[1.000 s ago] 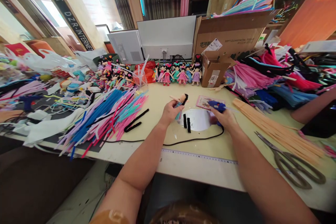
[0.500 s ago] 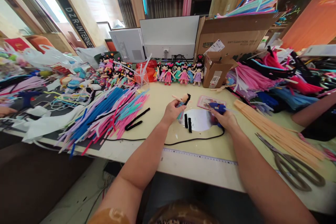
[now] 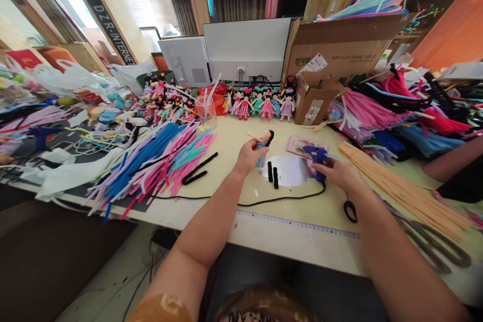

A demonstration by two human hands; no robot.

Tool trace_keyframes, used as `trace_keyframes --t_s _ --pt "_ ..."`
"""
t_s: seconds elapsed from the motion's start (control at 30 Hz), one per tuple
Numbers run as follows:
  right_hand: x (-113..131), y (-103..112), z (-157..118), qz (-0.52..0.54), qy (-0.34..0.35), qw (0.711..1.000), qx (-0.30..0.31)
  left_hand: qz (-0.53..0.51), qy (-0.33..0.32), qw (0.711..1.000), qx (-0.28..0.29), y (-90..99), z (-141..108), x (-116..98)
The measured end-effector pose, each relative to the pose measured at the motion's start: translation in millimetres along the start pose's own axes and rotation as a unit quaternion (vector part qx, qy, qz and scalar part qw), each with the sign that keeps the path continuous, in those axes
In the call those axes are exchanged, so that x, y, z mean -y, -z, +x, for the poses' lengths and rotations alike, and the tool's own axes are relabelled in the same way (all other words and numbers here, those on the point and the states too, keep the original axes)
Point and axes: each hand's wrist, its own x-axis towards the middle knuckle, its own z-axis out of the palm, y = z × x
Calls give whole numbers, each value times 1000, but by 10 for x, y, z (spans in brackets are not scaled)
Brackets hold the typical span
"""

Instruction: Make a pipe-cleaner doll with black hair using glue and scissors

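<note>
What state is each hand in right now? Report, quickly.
Left hand: closed, holding the small doll.
Right hand: fingers at the blue glue gun; whether its grip is closed cannot be told.

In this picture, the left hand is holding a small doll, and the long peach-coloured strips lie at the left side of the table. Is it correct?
Not quite: the side is wrong. The head view shows the long peach-coloured strips lying at the right side of the table. The left hand is indeed holding a small doll.
</note>
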Motion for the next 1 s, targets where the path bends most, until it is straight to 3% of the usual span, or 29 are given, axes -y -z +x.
trace_keyframes --t_s 0.13,0.27,0.43,0.53,0.67,0.87,1.0 --pt "38 215 -348 -44 -36 997 42 -41 12 999 -2 -6 3 -19" --pt "381 207 -534 47 70 985 151 -106 42 993 -12 -6 18 -18" --pt "929 -51 -302 6 132 976 175 -179 115 976 -37 37 31 -61" --pt "1111 -200 -114 -37 138 975 168 -266 132 954 -26 67 20 -136" --pt "1163 -303 -5 -68 112 974 187 -325 141 935 -13 100 20 -206" --pt "1146 -347 -39 -99 94 966 220 -327 138 934 -38 126 60 -186" --pt "1147 -388 -67 -107 94 962 232 -331 141 933 -26 132 66 -175"
